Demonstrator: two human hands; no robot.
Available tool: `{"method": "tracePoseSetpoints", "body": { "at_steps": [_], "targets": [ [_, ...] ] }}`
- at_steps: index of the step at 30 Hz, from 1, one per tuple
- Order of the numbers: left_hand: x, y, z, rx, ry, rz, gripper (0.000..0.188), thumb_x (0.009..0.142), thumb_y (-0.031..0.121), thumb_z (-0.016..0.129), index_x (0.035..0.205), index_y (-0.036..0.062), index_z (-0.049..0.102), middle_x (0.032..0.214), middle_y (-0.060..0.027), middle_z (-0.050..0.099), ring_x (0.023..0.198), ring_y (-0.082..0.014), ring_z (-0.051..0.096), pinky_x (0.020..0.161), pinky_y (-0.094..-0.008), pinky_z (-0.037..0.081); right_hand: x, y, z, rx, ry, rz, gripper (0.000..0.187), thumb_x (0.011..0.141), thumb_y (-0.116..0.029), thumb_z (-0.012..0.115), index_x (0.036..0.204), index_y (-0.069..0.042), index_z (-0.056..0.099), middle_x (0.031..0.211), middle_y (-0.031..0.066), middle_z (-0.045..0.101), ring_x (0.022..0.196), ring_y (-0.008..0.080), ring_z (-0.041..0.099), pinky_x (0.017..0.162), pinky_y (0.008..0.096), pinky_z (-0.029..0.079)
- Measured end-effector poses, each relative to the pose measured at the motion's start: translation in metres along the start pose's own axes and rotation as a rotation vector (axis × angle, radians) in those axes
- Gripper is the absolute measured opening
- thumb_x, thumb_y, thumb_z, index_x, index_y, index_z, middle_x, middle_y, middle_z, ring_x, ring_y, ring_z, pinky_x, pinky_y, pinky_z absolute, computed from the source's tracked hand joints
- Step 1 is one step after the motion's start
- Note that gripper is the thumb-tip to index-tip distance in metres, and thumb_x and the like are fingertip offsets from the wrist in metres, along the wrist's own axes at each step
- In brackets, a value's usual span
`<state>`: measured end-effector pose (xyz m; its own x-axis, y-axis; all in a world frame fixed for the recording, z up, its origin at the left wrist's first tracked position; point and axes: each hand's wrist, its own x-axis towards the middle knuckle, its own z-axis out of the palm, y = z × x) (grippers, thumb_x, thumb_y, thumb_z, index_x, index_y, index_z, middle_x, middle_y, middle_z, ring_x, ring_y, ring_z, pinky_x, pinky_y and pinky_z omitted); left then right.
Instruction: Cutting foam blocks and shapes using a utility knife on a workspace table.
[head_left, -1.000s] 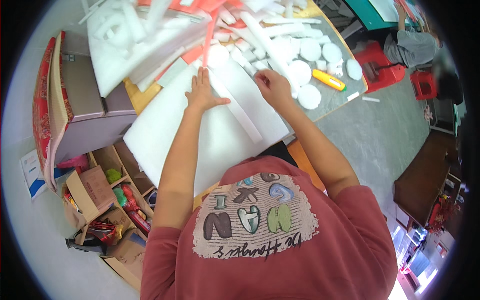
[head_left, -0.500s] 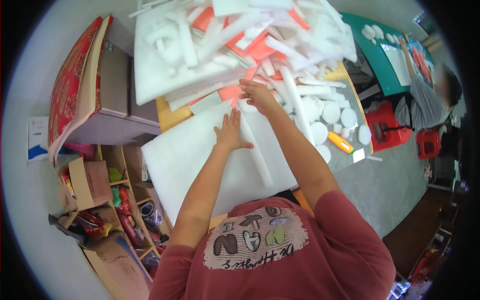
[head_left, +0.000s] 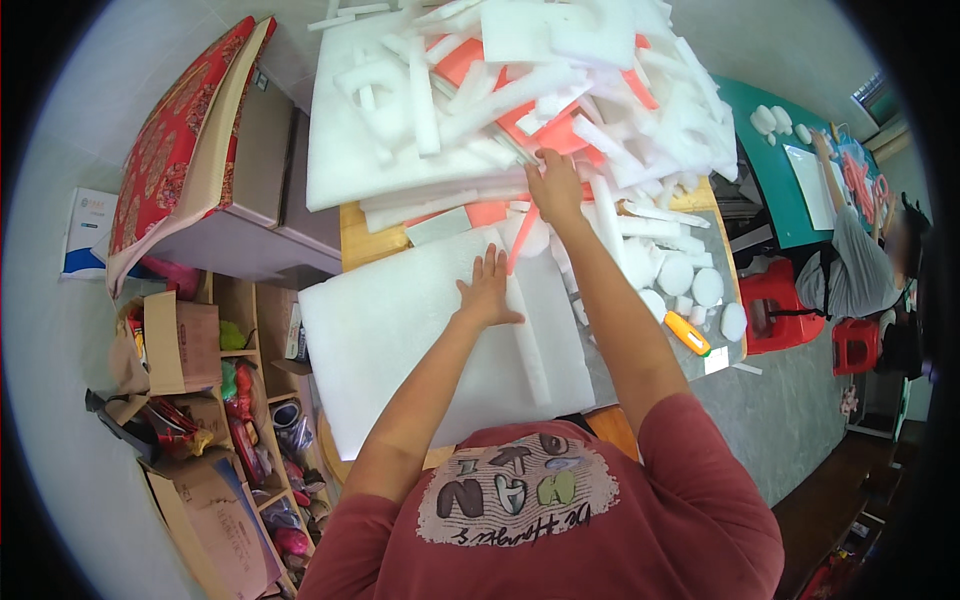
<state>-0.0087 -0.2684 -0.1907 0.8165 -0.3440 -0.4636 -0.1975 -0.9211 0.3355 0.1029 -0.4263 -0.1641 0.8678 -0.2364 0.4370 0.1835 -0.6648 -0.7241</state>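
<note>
A thick white foam sheet [head_left: 400, 350] lies in front of me with a long, narrow white foam bar [head_left: 530, 355] along it. My left hand [head_left: 487, 292] is open with its fingers spread, resting on the foam beside the bar's far end. Farther away and to the right, my right hand [head_left: 557, 188] is bent around the upper end of a thin coral-red strip [head_left: 521, 240]. The strip slants down to the bar's far end, close to my left hand. The right fingertips on the strip are partly hidden.
A heap of white and coral foam offcuts [head_left: 480, 100] covers the far table. White foam discs [head_left: 675, 274] and an orange-yellow cutter [head_left: 687, 333] lie right. A shelf of boxes [head_left: 235, 330] stands left. Beyond a red stool [head_left: 775, 305], another person [head_left: 855, 265] sits at a green table [head_left: 745, 125].
The coral strip has come nearer to me, its lower end now right of my left fingertips. My right hand moved with it. The whole view has shifted slightly.
</note>
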Motion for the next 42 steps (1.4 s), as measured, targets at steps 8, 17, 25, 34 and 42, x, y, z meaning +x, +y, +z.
{"method": "tracePoseSetpoints", "body": {
  "at_steps": [8, 17, 25, 34, 42],
  "targets": [
    [0.011, 0.009, 0.028, -0.222, 0.353, -0.054, 0.088, 0.064, 0.021, 0.074, 0.138, 0.0083, 0.028, 0.144, -0.0233, 0.015, 0.126, -0.0424, 0.03, 0.096, -0.0528, 0.037, 0.043, -0.026, 0.003, -0.49, -0.34, -0.031, 0.037, 0.077, -0.03, 0.064, 0.1, -0.003, 0.053, 0.098, 0.0185, 0.059, 0.084, 0.0325, 0.062, 0.068, 0.0429, 0.05],
    [-0.03, -0.033, -0.02, -0.313, 0.453, 0.109, 0.062, 0.064, -0.001, 0.056, 0.125, 0.0058, 0.048, 0.133, -0.0193, 0.04, 0.12, -0.0384, 0.041, 0.098, -0.0416, 0.039, 0.03, -0.018, 0.012, -0.51, -0.282, -0.046, 0.032, 0.068, -0.012, 0.059, 0.098, -0.003, 0.051, 0.083, 0.0165, 0.058, 0.079, 0.0332, 0.063, 0.068, 0.0406, 0.052],
    [0.005, -0.052, -0.245, -0.051, 1.055, 0.428, 0.046, 0.073, 0.009, 0.06, 0.119, 0.0058, 0.055, 0.119, -0.0151, 0.057, 0.113, -0.0274, 0.053, 0.097, -0.0333, 0.038, 0.017, -0.042, -0.026, -0.329, -0.625, 0.19, 0.032, 0.066, -0.021, 0.056, 0.091, 0.0, 0.058, 0.087, 0.0196, 0.062, 0.084, 0.0301, 0.062, 0.071, 0.0397, 0.049],
    [0.001, 0.027, -0.158, -0.334, 0.65, 0.485, 0.024, 0.081, 0.021, 0.063, 0.092, -0.0004, 0.062, 0.081, -0.0094, 0.064, 0.081, -0.0135, 0.06, 0.069, -0.0286, 0.047, -0.02, -0.042, -0.081, 0.378, -0.616, 0.559, 0.039, 0.075, -0.035, 0.066, 0.084, 0.003, 0.058, 0.071, 0.0078, 0.054, 0.063, 0.0169, 0.051, 0.057, 0.0326, 0.041],
    [-0.004, -0.026, -0.076, -0.917, 0.467, 0.127, 0.023, 0.09, 0.014, 0.049, 0.107, 0.0027, 0.059, 0.098, -0.0043, 0.061, 0.08, -0.0121, 0.059, 0.067, -0.0262, 0.048, -0.204, -0.026, -0.136, 0.17, -0.332, 0.38, 0.034, 0.077, -0.025, 0.066, 0.094, 0.003, 0.054, 0.081, 0.0191, 0.059, 0.076, 0.0304, 0.058, 0.07, 0.038, 0.044]
  ]
}}
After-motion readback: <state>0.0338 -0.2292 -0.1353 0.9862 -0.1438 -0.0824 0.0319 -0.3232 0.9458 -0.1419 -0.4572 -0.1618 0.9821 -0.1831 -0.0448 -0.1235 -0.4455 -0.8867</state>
